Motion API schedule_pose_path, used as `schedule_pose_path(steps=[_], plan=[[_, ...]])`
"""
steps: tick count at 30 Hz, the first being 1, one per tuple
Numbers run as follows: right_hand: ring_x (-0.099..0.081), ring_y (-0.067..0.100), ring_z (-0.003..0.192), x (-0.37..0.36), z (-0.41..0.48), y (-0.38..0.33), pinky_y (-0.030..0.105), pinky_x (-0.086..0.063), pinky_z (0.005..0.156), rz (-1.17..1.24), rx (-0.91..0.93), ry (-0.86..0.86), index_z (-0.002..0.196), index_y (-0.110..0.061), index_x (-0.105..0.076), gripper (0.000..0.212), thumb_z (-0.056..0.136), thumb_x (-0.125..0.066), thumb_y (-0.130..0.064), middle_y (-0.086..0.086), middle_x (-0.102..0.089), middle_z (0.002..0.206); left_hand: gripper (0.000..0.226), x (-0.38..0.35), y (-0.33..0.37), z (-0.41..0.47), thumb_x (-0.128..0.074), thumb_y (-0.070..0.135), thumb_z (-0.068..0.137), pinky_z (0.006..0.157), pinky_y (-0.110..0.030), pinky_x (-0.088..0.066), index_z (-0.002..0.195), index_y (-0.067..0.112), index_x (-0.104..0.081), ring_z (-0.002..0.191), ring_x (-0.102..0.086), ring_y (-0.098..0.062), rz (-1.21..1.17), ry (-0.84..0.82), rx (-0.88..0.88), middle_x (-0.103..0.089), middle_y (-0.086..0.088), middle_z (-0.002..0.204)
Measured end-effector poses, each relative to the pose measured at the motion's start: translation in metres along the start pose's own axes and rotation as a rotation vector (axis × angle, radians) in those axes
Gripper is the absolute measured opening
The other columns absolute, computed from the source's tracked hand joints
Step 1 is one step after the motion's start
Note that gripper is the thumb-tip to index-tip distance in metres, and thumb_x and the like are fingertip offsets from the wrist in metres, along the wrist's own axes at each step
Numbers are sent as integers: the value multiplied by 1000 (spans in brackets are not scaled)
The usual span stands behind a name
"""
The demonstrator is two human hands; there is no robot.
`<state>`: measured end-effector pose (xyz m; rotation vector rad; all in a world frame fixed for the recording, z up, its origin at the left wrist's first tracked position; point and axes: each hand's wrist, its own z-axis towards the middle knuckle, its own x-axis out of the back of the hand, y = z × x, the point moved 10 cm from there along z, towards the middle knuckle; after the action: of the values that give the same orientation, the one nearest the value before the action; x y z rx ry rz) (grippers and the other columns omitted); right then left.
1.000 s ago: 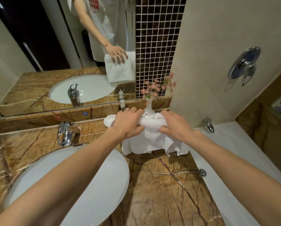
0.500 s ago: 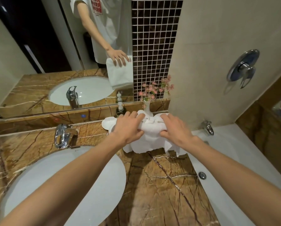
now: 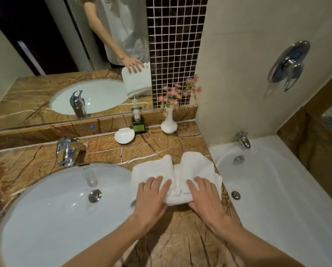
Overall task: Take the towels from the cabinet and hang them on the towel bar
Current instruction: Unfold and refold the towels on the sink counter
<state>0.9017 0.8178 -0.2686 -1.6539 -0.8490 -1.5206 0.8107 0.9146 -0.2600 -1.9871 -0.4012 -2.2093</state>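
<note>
A folded white towel (image 3: 192, 166) is held low over the brown marble counter (image 3: 161, 237), between the sink and the bathtub. My left hand (image 3: 151, 197) grips its near left part, fingers spread on top and thumb hidden beneath. My right hand (image 3: 205, 197) holds the near right part in the same way. The towel's two far flaps point towards the wall. The mirror (image 3: 45, 54) shows one hand over the towel as it hangs. Neither a towel bar nor a cabinet is in view.
A white sink (image 3: 45, 218) with a chrome faucet (image 3: 64, 151) lies to the left. A soap dish (image 3: 124, 135), a dispenser bottle (image 3: 138, 123) and a flower vase (image 3: 168, 124) stand at the back. The bathtub (image 3: 277, 189), its spout (image 3: 243, 139) and a wall valve (image 3: 288, 62) are on the right.
Both hands have drawn the towel back from the vase towards me and lower. The soap dish, bottle and vase base are now uncovered. My fingers lie flatter on the towel.
</note>
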Motion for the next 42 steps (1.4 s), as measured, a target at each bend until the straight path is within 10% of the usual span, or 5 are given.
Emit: schedule_pose_path(steps=[8,18,27,35,42], plan=[[-44,41,117,-33,-24,-6,61,-32,98,-48,57,-42,113,-22,-49,86,38,-89,-38,23,-46,130,91,-45,7,-41,-81,41,45,91,-58,-40,129,25,-48,109,-44,-34,41,-104,-50,-51,-8,129],[-35,41,128,-49,-29,-6,64,-43,93,-42,68,-127,118,-18,-47,80,46,-70,-41,22,-41,144,69,-41,5,-50,-56,60,70,89,-55,-49,130,28,-46,111,-43,-29,-29,-55,-109,-51,-6,129],[-35,43,132,-39,-26,-9,62,-22,103,-44,117,-97,117,-15,-44,70,59,-53,-53,24,-36,146,60,-24,-6,-37,-49,63,80,96,-44,-30,129,28,-45,107,-46,-24,-110,15,-116,-51,-2,121],[-43,34,128,-8,1,-40,51,-20,112,102,280,-2,116,-15,-55,47,81,-46,-45,18,-51,133,81,-36,-72,-9,-16,76,81,115,-56,-4,150,33,-16,146,-1,-26,-377,-154,350,-4,-4,159],[-55,34,104,9,57,-52,40,-42,85,402,-6,-114,133,-11,-38,47,94,-48,-34,13,-60,115,73,-53,-110,-2,-48,48,90,112,-56,-21,150,26,-14,139,-22,-37,-445,-417,534,-14,-9,157]])
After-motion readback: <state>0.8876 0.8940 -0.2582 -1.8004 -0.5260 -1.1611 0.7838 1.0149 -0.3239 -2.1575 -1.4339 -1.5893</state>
